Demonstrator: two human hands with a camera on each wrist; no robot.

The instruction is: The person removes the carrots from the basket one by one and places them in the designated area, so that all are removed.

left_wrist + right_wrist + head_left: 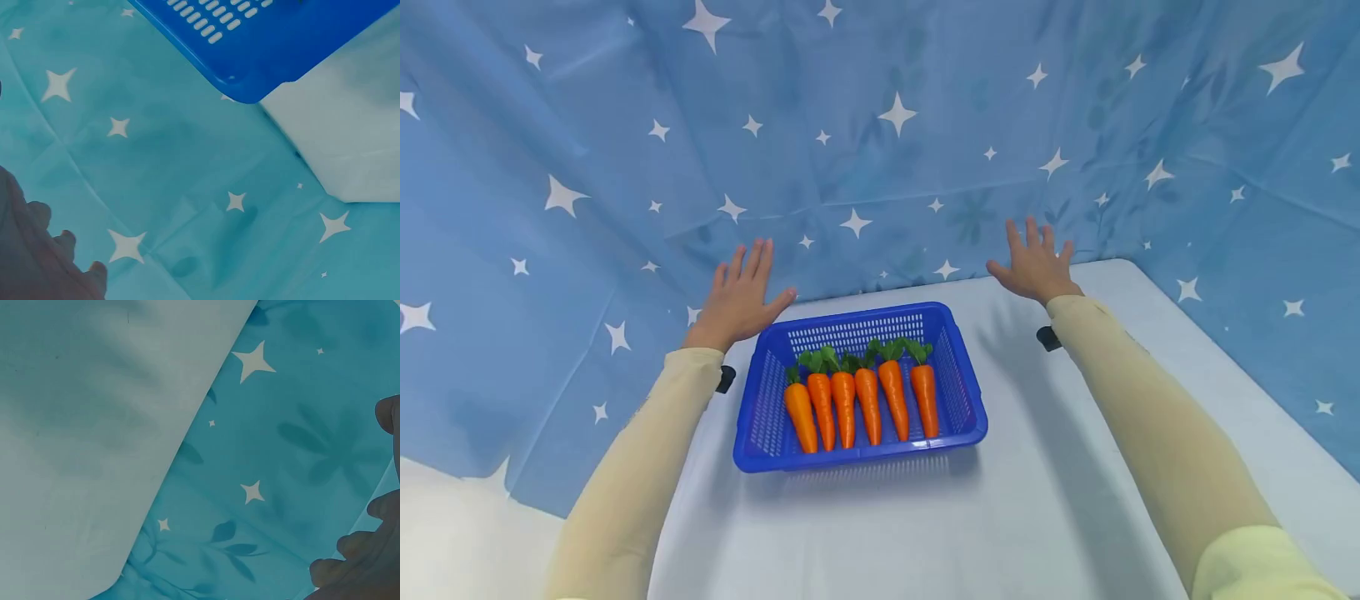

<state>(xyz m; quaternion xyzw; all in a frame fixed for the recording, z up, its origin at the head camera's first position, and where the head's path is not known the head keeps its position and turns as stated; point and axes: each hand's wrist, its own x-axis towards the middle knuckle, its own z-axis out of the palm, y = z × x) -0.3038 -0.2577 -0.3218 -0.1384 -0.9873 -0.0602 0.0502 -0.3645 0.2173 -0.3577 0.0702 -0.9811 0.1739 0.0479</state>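
Note:
A blue plastic basket (861, 454) with slotted walls sits on the white table, holding a row of several orange carrots (843, 408) with green tops pointing to the back. My left hand (741, 300) is raised by the basket's back left corner, fingers spread, holding nothing. To the right of the basket, my right hand (1036, 262) is held up near the table's back edge, fingers spread and empty. The left wrist view shows the basket's corner (250, 81) and part of the left hand (44, 250); the right wrist view shows fingers of the right hand (362, 556).
The white table (880, 533) reaches under both forearms, and shadows of the arms fall on it. Behind and at both sides hangs a blue cloth (820, 167) with white stars. A dark band (1048, 338) is at the right wrist, another (726, 379) at the left.

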